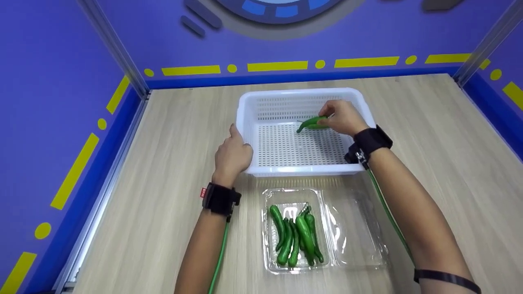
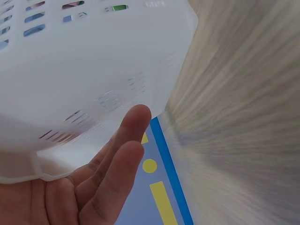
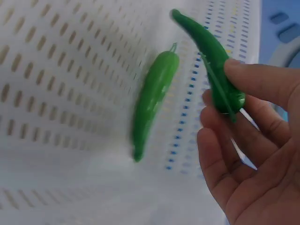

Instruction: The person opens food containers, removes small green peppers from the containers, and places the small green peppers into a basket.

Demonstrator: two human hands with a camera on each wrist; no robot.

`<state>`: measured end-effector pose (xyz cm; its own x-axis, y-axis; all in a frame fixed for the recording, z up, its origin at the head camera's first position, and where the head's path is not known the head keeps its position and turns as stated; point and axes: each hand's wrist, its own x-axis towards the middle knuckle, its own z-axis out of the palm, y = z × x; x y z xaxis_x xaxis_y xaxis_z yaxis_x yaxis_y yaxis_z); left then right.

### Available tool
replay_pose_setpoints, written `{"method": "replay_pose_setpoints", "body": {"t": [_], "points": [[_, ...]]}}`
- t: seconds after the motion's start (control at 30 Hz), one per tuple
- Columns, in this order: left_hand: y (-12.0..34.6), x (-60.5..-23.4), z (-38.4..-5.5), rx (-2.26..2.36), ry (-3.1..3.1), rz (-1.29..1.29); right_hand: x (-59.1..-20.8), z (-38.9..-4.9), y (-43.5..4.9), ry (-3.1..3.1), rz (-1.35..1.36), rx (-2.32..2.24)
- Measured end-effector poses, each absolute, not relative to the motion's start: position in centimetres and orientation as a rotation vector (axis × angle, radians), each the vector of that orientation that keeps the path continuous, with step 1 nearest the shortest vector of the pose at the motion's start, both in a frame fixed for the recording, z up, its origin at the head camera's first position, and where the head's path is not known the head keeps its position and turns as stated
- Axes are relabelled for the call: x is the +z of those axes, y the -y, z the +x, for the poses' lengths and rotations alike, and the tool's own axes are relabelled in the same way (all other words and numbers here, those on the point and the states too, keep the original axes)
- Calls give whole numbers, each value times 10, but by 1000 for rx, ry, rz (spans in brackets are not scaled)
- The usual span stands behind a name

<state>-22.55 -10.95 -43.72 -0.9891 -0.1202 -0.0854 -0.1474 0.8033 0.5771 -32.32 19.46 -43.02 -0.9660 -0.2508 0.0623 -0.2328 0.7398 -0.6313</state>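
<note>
My right hand (image 1: 345, 118) is inside a white perforated plastic basket (image 1: 302, 170), pinching a green chili pepper (image 3: 206, 44) between thumb and fingers. The pepper's thin stem lies beside the thumb, and its narrow tip points away from the palm. A second, lighter green pepper (image 3: 154, 96) lies in the basket, just below the held one. On the basket's left side, my left hand (image 1: 232, 155) holds the rim. Its fingers (image 2: 123, 173) extend under the rim along the outer wall; the thumb is out of sight in the left wrist view.
In front of the basket lies a clear plastic clamshell box (image 1: 267, 245) with several green peppers (image 1: 304, 234) in it. Its transparent lid (image 1: 359, 237) is folded open to the right. Blue-purple panels (image 1: 196, 53) with yellow marks bound the wooden table (image 1: 171, 134).
</note>
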Motion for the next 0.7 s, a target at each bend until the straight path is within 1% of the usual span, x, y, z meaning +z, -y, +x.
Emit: {"method": "replay_pose_setpoints", "body": {"t": [0.17, 0.7], "points": [[109, -438, -226, 940, -2943, -217, -434, -326, -197, -2898, -341, -1020], [110, -438, -225, 933, -2945, -229, -439, -326, -201, -2898, -260, -821]]}}
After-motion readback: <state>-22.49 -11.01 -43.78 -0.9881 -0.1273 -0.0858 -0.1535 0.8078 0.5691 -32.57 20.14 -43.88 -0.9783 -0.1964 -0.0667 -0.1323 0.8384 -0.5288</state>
